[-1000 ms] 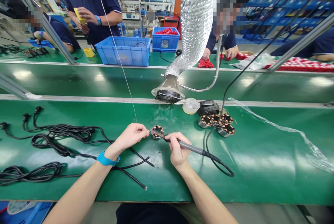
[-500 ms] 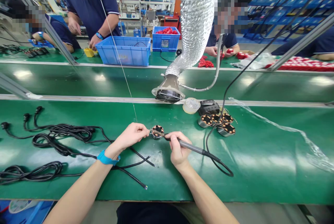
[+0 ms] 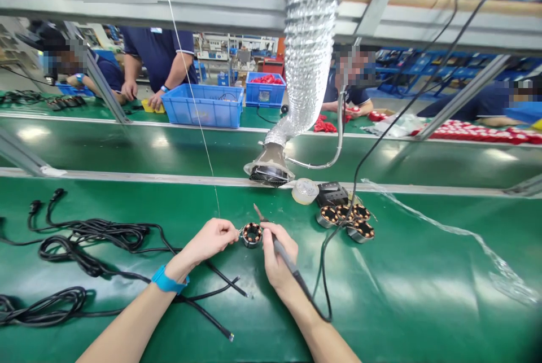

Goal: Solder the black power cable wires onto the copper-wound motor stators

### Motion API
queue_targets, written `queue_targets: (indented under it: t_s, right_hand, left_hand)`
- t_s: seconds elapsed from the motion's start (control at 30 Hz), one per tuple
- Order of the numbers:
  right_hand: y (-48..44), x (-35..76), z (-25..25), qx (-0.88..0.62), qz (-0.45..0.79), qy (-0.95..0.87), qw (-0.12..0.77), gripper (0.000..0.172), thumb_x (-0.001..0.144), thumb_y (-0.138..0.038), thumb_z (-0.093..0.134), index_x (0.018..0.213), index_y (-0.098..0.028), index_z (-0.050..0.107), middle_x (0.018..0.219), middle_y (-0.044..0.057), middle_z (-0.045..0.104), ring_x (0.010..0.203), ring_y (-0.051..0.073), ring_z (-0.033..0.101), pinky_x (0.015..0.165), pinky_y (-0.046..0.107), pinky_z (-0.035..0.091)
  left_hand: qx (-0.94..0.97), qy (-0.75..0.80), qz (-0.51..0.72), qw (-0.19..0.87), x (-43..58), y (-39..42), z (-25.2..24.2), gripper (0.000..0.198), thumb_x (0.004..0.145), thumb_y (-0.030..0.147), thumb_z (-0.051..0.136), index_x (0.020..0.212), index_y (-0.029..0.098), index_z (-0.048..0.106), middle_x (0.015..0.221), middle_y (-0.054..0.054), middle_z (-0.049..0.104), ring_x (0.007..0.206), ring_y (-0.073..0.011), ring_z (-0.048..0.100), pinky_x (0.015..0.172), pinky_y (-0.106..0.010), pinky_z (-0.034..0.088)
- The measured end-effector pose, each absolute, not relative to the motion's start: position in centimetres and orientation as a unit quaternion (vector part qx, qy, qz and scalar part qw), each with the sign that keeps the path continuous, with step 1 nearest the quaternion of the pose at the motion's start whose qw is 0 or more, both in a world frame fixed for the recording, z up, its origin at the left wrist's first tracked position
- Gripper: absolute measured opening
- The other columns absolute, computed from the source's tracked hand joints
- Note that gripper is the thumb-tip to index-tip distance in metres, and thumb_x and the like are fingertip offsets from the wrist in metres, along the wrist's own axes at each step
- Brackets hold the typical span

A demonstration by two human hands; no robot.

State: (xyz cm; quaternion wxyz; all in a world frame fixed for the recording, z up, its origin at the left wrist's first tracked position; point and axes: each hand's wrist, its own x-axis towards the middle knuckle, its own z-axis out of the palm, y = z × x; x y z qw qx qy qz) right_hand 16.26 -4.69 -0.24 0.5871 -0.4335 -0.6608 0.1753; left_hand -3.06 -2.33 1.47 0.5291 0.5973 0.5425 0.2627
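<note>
A small round motor stator (image 3: 252, 235) with copper windings lies on the green table between my hands. My left hand (image 3: 218, 237), with a blue band at the wrist, pinches thin wires at the stator's left edge. The grey handle of a soldering iron (image 3: 284, 254) is in my right hand (image 3: 278, 256), and its tip points up and away, just above the stator. A thin strand of solder wire (image 3: 199, 114) hangs from above and ends near my left hand.
Black power cables (image 3: 114, 233) lie at left. Several stators (image 3: 361, 230), a tape roll (image 3: 305, 191) and a black block (image 3: 332, 193) sit to the right. A fume duct (image 3: 271, 162) hangs over the back. People sit and stand beyond the far bench.
The iron's tip has lifted off the stator and swung upward, with its handle now steeper. My left hand still pinches the wires. The head view has tilted up.
</note>
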Motion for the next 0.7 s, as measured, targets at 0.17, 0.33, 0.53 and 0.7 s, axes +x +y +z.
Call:
queue_targets:
  t_s: [0.17, 0.33, 0.53, 0.7]
  right_hand:
    - [-3.7, 15.9, -1.7, -0.448, 0.108, -0.738, 0.493, 0.034, 0.092, -0.020, 0.055, 0.125, -0.021, 0.059, 0.104, 0.010, 0.064, 0.094, 0.021, 0.064, 0.084, 0.036, 0.055]
    - [-3.0, 16.0, -3.4, -0.442, 0.169, -0.766, 0.435, 0.059, 0.086, -0.017, 0.062, 0.141, -0.026, 0.046, 0.127, 0.012, 0.054, 0.108, 0.023, 0.062, 0.093, 0.037, 0.055]
    - [-2.6, 16.7, -2.5, -0.402, 0.245, -0.778, 0.416, 0.052, 0.088, -0.016, 0.061, 0.137, -0.027, 0.048, 0.117, 0.008, 0.056, 0.096, 0.017, 0.064, 0.089, 0.030, 0.054]
    - [-2.4, 17.0, -2.3, -0.400, 0.259, -0.778, 0.410, 0.051, 0.088, -0.019, 0.064, 0.136, -0.026, 0.048, 0.118, 0.008, 0.055, 0.100, 0.018, 0.062, 0.092, 0.032, 0.052]
  left_hand:
    - [0.603, 0.538, 0.263, 0.527, -2.8, -2.5, 1.3, 0.035, 0.084, 0.049, 0.052, 0.073, 0.016, 0.057, 0.054, 0.004, 0.049, 0.045, -0.0106, 0.044, 0.046, -0.022, 0.032]
    - [0.630, 0.527, 0.278, 0.498, -2.9, -2.4, 1.6, 0.037, 0.083, 0.050, 0.054, 0.073, 0.015, 0.059, 0.059, 0.001, 0.054, 0.053, -0.0118, 0.045, 0.052, -0.023, 0.032]
    - [0.595, 0.514, 0.306, 0.538, -3.8, -2.0, 2.5, 0.029, 0.070, 0.041, 0.072, 0.072, 0.013, 0.062, 0.063, 0.001, 0.057, 0.062, -0.0126, 0.048, 0.061, -0.024, 0.035]
    - [0.575, 0.546, 0.291, 0.535, -4.6, -1.8, 3.2, 0.030, 0.071, 0.042, 0.071, 0.072, 0.013, 0.064, 0.060, 0.003, 0.054, 0.054, -0.0093, 0.040, 0.053, -0.022, 0.028]
